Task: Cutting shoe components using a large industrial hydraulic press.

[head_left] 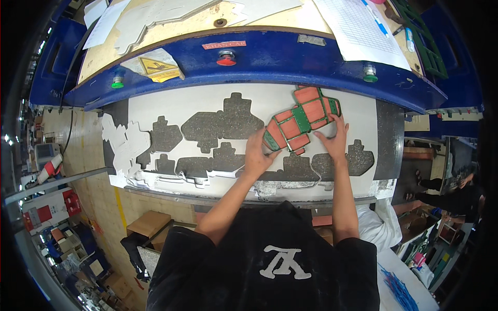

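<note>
A cutting die (302, 118) with red-orange pads and a green metal frame lies tilted on a white sheet (197, 95). The fingers and thumb of my left hand (258, 157) grip its lower left end. At the opposite end, my right hand (334, 141) holds the lower right edge, thumb spread from the fingers. To the left, cut-outs in the sheet expose the dark speckled board (220, 124). Several white cut pieces (124, 142) are stacked at the sheet's left end.
Beyond the sheet runs a blue machine beam (280, 54) with a red button (226, 58) and green buttons (118, 82) (370, 73). Paper sheets (358, 31) and a pen lie on top. Another person (456, 194) is at the far right. A cardboard box (149, 223) stands at lower left.
</note>
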`<state>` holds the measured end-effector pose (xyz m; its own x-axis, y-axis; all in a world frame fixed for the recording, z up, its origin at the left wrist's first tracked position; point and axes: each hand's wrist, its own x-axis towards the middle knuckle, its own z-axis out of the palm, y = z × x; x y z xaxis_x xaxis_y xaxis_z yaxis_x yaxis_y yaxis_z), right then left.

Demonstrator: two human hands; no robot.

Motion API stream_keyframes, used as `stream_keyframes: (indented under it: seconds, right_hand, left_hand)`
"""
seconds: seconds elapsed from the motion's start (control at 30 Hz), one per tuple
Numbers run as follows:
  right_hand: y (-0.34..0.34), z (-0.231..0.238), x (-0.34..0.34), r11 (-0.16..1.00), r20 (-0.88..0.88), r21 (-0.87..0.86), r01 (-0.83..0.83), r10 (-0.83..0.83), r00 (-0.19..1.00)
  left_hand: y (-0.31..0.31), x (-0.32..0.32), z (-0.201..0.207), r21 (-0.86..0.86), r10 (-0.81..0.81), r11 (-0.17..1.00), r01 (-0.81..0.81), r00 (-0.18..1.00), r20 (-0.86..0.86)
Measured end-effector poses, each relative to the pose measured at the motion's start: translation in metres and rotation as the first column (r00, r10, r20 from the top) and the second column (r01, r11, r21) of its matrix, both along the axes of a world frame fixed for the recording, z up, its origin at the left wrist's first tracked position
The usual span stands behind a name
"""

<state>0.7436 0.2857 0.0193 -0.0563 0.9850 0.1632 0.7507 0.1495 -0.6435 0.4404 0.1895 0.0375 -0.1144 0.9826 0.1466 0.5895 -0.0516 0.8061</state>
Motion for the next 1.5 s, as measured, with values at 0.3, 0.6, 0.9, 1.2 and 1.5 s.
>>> stream_keyframes:
  seconds: [0.3,0.6,0.9,1.2,1.5]
  right_hand:
    - [0.024,-0.006,-0.015,0.996,0.019,0.077,-0.043,0.041,0.999]
    - [-0.072,0.012,-0.07,0.967,-0.258,0.115,-0.227,0.25,0.933]
    - [-0.089,0.014,-0.074,0.982,-0.148,0.11,-0.151,0.166,0.975]
    - [-0.029,0.028,-0.03,0.949,-0.037,0.264,0.17,-0.167,0.985]
    - [-0.032,-0.006,0.007,0.991,-0.106,0.09,0.101,-0.091,0.99]
  left_hand:
    - [-0.011,0.019,-0.012,0.054,0.139,0.989,-0.134,0.986,-0.094]
    - [-0.015,0.021,-0.016,0.105,0.165,0.982,-0.155,0.982,-0.095]
    - [-0.013,0.017,-0.022,0.083,0.192,0.977,-0.198,0.979,0.068]
    - [-0.017,0.011,-0.009,0.065,0.141,0.989,-0.136,0.986,-0.088]
    - [0.006,0.012,-0.007,0.009,0.122,0.992,-0.122,0.976,-0.179]
